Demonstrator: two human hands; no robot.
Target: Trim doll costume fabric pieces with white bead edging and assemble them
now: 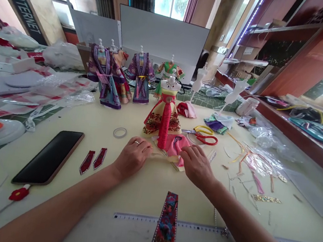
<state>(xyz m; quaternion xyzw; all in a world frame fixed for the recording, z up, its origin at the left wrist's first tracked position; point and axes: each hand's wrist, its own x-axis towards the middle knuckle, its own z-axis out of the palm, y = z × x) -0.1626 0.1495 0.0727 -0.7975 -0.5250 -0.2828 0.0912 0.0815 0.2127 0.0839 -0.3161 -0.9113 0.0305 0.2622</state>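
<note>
Hands, left [132, 155] and right [195, 166], fingers curled, pin a pink fabric piece [176, 145] flat before the yellow-dressed doll mannequin [165, 113], steadying it.

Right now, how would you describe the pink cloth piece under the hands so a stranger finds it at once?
On the cream table, find the small mannequin in a yellow dress at the centre. The pink cloth lies flat at its foot, between the left hand and right hand. Unlike the dressed figures behind, it is unworn.
</note>
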